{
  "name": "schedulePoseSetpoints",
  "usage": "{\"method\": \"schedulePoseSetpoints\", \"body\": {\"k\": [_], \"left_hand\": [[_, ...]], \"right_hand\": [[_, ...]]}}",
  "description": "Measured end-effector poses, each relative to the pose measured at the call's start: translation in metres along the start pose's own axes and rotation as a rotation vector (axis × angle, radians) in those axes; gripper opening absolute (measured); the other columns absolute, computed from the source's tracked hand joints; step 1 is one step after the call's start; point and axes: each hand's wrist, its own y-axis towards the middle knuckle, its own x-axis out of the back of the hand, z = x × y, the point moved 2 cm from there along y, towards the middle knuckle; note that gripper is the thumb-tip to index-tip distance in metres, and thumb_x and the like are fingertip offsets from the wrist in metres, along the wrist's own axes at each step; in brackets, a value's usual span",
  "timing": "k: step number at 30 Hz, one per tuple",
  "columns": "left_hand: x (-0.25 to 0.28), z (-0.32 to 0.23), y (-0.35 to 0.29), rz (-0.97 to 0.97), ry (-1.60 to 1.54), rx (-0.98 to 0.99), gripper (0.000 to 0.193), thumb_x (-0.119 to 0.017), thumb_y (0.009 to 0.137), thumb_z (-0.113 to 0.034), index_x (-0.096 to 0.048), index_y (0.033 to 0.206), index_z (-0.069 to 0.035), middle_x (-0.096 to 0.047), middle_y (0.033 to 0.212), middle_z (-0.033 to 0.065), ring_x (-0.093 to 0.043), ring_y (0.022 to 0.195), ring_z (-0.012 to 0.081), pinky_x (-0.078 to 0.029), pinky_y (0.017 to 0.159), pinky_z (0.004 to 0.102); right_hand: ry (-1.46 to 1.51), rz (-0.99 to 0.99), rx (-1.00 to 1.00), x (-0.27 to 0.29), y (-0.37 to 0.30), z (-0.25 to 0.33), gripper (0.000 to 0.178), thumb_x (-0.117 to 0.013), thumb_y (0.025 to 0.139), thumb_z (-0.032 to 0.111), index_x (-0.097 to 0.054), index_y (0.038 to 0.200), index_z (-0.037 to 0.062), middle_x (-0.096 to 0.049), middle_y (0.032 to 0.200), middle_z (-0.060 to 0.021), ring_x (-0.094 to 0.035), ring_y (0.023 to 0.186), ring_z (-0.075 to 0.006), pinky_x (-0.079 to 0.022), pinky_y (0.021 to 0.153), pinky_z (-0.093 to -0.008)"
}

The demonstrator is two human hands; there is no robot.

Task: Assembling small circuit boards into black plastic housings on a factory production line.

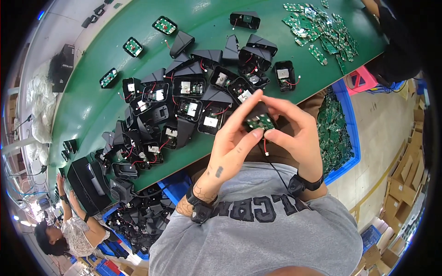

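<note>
Both hands are raised before my chest around one black plastic housing with a green circuit board (260, 121) in its open side. My left hand (234, 147) grips it from the left, thumb pressed at the board's lower edge. From the other side my right hand (297, 131) holds it, its thumb beside the left one. A short red wire with a white plug (266, 153) hangs below the thumbs. Just beyond my fingertips lies a heap of black housings (189, 86), many showing white parts and red wires inside. The underside of the held housing is hidden.
Loose circuit boards (317, 30) are piled at the table's far right. A blue bin of green boards (338, 133) stands at my right, and another bin of black housings (142, 218) at lower left. A co-worker (76, 230) reaches onto the green table (99, 48) at left.
</note>
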Motion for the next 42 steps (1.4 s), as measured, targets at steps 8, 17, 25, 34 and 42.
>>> {"method": "schedulePoseSetpoints", "body": {"k": [8,17,25,34,42], "left_hand": [[0.004,-0.003,-0.001,-0.043,0.166,0.066,0.048,-0.057,0.087,0.006,-0.05,0.134,0.0,-0.055,0.129,0.0058,-0.052,0.105,0.0074,-0.042,0.09,0.0216],[0.014,0.009,-0.003,-0.149,0.189,0.118,0.046,-0.057,0.087,0.004,-0.052,0.133,-0.001,-0.061,0.111,0.0054,-0.054,0.084,0.004,-0.046,0.07,0.0174],[0.005,0.0,0.001,-0.204,-0.263,0.051,0.044,-0.051,0.09,0.001,-0.035,0.131,-0.007,-0.051,0.121,0.0166,-0.061,0.108,0.0275,-0.055,0.087,0.0383],[0.002,0.013,0.002,-0.186,-0.131,0.113,0.047,-0.053,0.09,0.003,-0.039,0.134,-0.007,-0.048,0.124,0.0083,-0.052,0.108,0.0131,-0.052,0.084,0.025],[0.004,0.014,0.002,-0.172,-0.12,0.077,0.045,-0.052,0.091,0.006,-0.036,0.131,-0.006,-0.055,0.115,0.0113,-0.056,0.107,0.0159,-0.052,0.088,0.0294]], "right_hand": [[0.271,-0.127,-0.006,-0.013,-0.005,-0.021,0.041,-0.068,0.083,0.001,-0.06,0.123,-0.0017,-0.067,0.108,-0.0079,-0.062,0.096,-0.0101,-0.051,0.079,-0.0231],[0.265,-0.047,-0.149,-0.015,0.003,-0.03,0.04,-0.068,0.082,-0.005,-0.059,0.12,-0.0075,-0.066,0.108,-0.0127,-0.063,0.098,-0.0153,-0.05,0.088,-0.0282],[-0.243,-0.33,0.709,0.001,0.003,-0.023,0.038,-0.075,0.067,0.007,-0.068,0.104,0.0007,-0.066,0.106,-0.0133,-0.06,0.104,-0.0324,-0.049,0.088,-0.0403],[-0.416,-0.373,0.674,-0.015,-0.001,-0.018,0.02,-0.076,0.064,0.003,-0.071,0.082,0.0093,-0.068,0.097,-0.0054,-0.057,0.106,-0.0321,-0.042,0.097,-0.0507],[-0.483,-0.326,0.71,-0.023,-0.001,-0.018,0.018,-0.074,0.066,0.0,-0.067,0.081,0.0079,-0.07,0.087,-0.004,-0.06,0.102,-0.0303,-0.036,0.103,-0.053]]}}
